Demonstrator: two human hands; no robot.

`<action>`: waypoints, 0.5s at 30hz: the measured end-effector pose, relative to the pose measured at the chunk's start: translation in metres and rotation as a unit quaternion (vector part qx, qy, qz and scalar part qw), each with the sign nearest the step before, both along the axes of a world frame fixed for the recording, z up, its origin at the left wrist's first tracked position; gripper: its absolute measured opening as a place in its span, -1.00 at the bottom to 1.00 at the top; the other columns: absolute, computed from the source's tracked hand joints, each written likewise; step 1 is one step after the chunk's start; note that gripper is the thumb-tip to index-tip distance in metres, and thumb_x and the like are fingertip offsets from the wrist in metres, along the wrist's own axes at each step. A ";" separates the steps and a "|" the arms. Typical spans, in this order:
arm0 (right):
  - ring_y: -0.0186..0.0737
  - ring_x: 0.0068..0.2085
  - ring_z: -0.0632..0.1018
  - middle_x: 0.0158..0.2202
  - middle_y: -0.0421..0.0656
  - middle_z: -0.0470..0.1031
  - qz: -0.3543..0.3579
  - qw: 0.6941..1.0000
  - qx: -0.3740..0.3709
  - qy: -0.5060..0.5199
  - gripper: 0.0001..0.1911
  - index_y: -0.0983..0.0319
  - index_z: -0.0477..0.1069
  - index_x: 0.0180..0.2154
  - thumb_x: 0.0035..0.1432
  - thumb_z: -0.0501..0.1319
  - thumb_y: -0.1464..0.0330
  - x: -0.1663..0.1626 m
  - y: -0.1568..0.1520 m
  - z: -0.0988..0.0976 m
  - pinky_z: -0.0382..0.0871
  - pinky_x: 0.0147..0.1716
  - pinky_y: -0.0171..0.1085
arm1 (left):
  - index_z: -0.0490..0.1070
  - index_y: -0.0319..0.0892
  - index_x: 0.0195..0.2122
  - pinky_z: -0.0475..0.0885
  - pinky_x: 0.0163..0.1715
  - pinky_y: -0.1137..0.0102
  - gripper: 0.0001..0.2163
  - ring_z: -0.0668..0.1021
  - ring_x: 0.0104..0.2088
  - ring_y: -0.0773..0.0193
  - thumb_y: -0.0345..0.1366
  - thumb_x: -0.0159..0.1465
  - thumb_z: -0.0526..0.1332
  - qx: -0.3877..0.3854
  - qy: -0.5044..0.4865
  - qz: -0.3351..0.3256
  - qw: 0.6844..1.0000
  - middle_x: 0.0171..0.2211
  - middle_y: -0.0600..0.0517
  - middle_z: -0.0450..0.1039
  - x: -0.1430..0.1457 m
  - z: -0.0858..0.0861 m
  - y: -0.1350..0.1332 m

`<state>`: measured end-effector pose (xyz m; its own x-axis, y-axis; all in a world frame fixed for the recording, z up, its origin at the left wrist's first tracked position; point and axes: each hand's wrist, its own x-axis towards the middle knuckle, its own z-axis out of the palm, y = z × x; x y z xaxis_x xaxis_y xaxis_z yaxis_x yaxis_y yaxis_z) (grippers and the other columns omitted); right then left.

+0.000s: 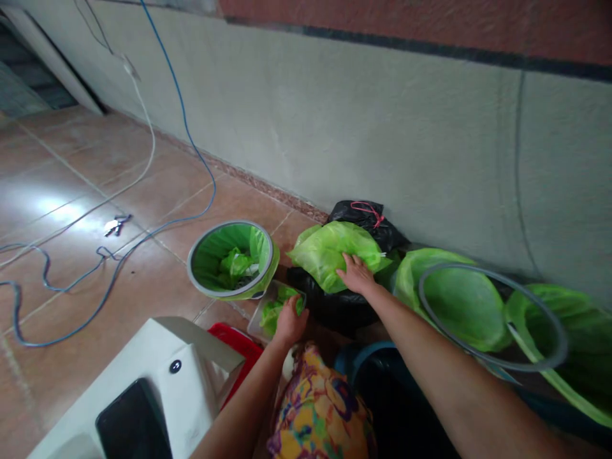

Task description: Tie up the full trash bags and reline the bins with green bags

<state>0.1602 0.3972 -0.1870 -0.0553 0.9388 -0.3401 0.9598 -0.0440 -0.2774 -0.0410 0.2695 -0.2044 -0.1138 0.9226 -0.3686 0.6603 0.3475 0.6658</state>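
My left hand (291, 320) is over a clear plastic tub (258, 324), its fingers curled onto a crumpled green plastic bag (272, 312) inside. My right hand (356, 274) rests with fingers spread on a puffed-up green plastic bag (329, 245). That bag sits against a black plastic bag (366, 217) with a pink tie by the wall. Left of the hands stands a round bin (194, 280) with a grey rim and a green liner; crumpled green plastic and other rubbish lie in it.
To the right are a green-lined bin (459, 312), a loose grey ring (557, 325) and another green liner (574, 312). A white box (143, 357) carries a black phone (136, 421). A blue cable (184, 121) and keys (115, 224) lie on the tiled floor (157, 274).
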 end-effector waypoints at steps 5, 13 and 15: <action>0.08 0.19 0.36 0.20 0.19 0.28 -0.019 0.999 -0.030 0.023 -0.33 0.37 0.09 0.30 0.20 0.09 0.29 0.021 0.005 -0.044 0.19 0.17 -0.05 | 0.23 -0.31 0.21 0.35 0.10 0.26 -0.50 0.44 0.14 0.03 -0.40 0.22 0.14 -0.080 0.112 0.126 0.982 0.14 -0.29 0.34 -0.026 -0.028 -0.043; 0.08 0.17 0.34 0.10 0.20 0.38 -0.056 0.978 0.191 0.068 -0.41 0.45 0.23 0.17 0.09 0.11 0.41 0.009 -0.029 -0.013 0.19 0.17 0.02 | 0.15 -0.09 0.30 0.45 -0.07 0.27 -0.37 0.56 -0.01 0.03 -0.49 0.16 0.15 -0.162 0.129 0.183 0.961 0.28 -0.19 0.19 -0.019 -0.035 -0.015; 0.07 0.17 0.34 0.09 0.20 0.39 -0.064 0.969 0.222 0.090 -0.46 0.43 0.27 0.12 0.10 0.10 0.40 0.007 -0.047 -0.004 0.20 0.17 0.04 | 0.34 -0.23 0.17 0.43 -0.08 0.21 -0.52 0.56 -0.02 -0.05 -0.48 0.19 0.12 -0.194 0.111 0.197 0.955 0.10 -0.29 0.41 -0.023 -0.033 -0.011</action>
<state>0.1672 0.3503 -0.1905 0.0498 0.9934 0.1032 0.8886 0.0031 -0.4586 -0.0645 0.2587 -0.2371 -0.5382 0.5915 -0.6005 0.5372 0.7897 0.2964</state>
